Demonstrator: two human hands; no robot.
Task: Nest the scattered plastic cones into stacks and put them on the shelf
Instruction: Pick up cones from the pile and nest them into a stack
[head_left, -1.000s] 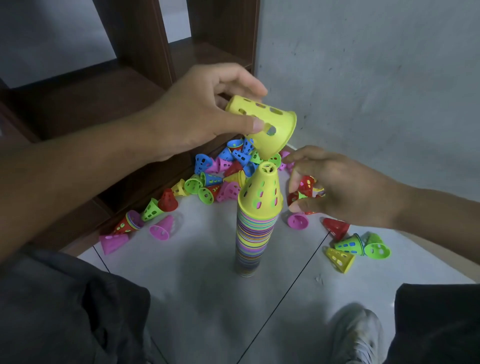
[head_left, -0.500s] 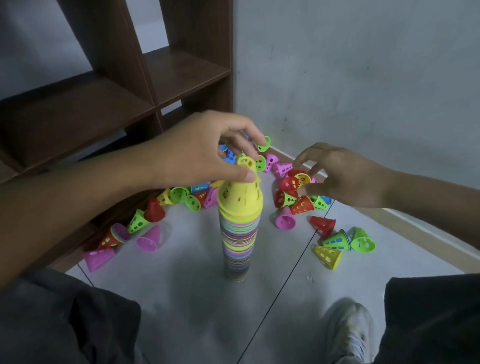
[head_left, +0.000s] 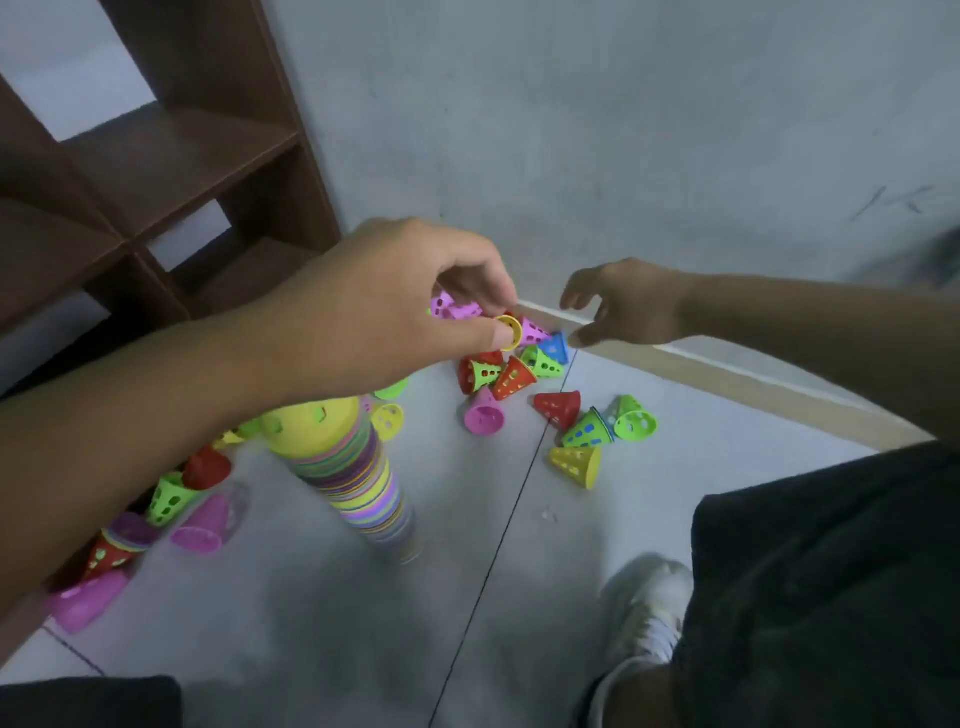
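The dark brown wooden shelf stands at upper left against a grey wall. On the smooth grey floor, a tall multicoloured stack of nested perforated plastic cones leans, yellow-topped. The left hand, fingers curled, hovers above it; whether it grips anything cannot be determined. The right hand, fingers spread, reaches over loose cones.

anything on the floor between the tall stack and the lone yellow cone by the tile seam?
Head view: mostly bare floor and the tile seam between the tall stack and the yellow cone.
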